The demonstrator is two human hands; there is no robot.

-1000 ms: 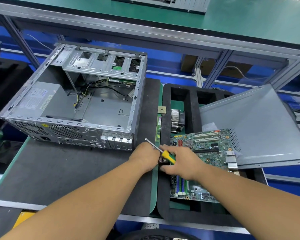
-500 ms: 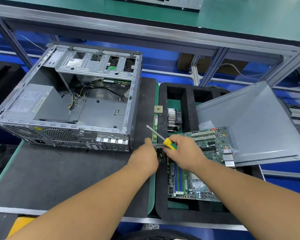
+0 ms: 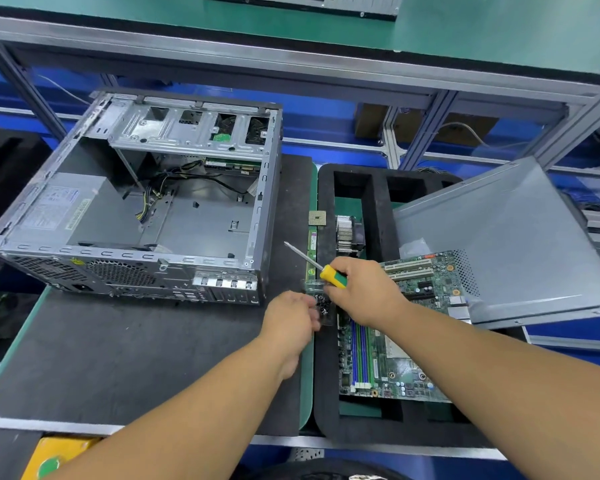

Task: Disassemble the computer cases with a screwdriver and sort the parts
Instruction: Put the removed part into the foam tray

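Observation:
An open grey computer case [image 3: 146, 209] lies on the dark mat at left, with cables and a power supply inside. My right hand [image 3: 364, 292] grips a screwdriver [image 3: 331, 276] by its yellow-green handle, the shaft pointing up and left. My left hand [image 3: 291, 320] is blurred, its fingers curled against a small clear box of dark screws [image 3: 323, 303] on the rim of the black foam tray [image 3: 326, 393]. A green motherboard [image 3: 413, 341] lies in the tray under my right forearm.
A grey side panel [image 3: 499, 244] leans across the tray's right side. A CPU chip [image 3: 317, 218], a heatsink [image 3: 347, 233] and a green memory stick [image 3: 312, 251] sit by the tray's left rim. A metal frame shelf [image 3: 291, 57] runs overhead.
My right hand has lifted the screwdriver slightly up and away from the box. My left hand stays at the box. The view has shifted a little.

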